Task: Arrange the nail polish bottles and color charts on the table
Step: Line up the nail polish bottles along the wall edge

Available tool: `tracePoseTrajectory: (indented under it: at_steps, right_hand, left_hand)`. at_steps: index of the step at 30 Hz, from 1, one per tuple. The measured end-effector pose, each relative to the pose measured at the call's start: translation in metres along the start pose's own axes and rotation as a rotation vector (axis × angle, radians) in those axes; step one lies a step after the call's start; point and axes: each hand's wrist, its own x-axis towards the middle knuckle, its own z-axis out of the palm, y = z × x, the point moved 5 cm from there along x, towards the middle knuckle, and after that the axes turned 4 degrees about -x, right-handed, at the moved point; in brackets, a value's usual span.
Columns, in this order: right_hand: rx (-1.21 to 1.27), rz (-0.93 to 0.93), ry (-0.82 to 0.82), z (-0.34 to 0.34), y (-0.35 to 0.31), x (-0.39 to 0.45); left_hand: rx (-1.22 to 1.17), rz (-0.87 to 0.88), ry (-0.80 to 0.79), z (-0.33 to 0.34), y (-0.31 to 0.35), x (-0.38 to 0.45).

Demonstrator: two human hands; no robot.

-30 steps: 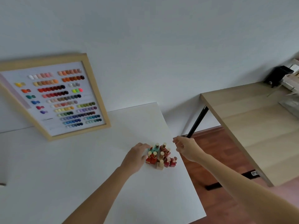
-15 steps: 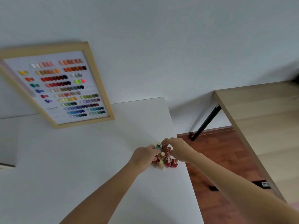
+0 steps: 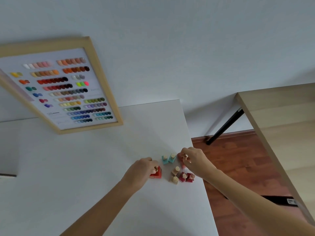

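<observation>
Several small nail polish bottles with gold caps stand near the right edge of the white table [image 3: 85, 167]. My left hand [image 3: 141, 171] grips the red bottles [image 3: 157, 173] at the left of the group. My right hand [image 3: 196, 160] pinches a pink-red bottle [image 3: 181, 158] at the right. Two teal bottles [image 3: 167, 159] stand between the hands. Two beige bottles [image 3: 174, 175] and two dark red bottles [image 3: 186, 177] stand in front. A wood-framed colour chart [image 3: 68, 89] with rows of nail swatches leans against the wall at the back left.
The table's right edge runs close beside the bottles, with red-brown wooden floor [image 3: 238, 167] below. A light wooden table [image 3: 281, 125] with a black leg stands to the right. A dark-edged flat item [image 3: 7, 174] shows at the far left.
The tight cluster of bottles has been spread apart. My left hand has drawn the red bottles to the left; my right hand has taken hold of a pink-red bottle at the right.
</observation>
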Motion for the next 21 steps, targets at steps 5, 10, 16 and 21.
tracePoseTrajectory:
  at_steps: [5, 10, 16, 21]
  right_hand:
    - [0.01, 0.018, 0.004, -0.014, 0.01, 0.022]
    - [-0.029, 0.012, 0.045, -0.031, 0.014, 0.064]
    - [-0.025, 0.001, 0.088, -0.041, 0.01, 0.119]
    - [-0.01, -0.002, 0.11, -0.041, 0.014, 0.143]
  left_hand:
    - [-0.057, -0.086, 0.061, -0.047, -0.028, 0.015]
    - [-0.006, -0.052, 0.086, -0.079, -0.036, 0.062]
    - [0.133, 0.017, 0.004, -0.086, -0.032, 0.121]
    - [0.296, 0.063, -0.066, -0.08, -0.032, 0.145]
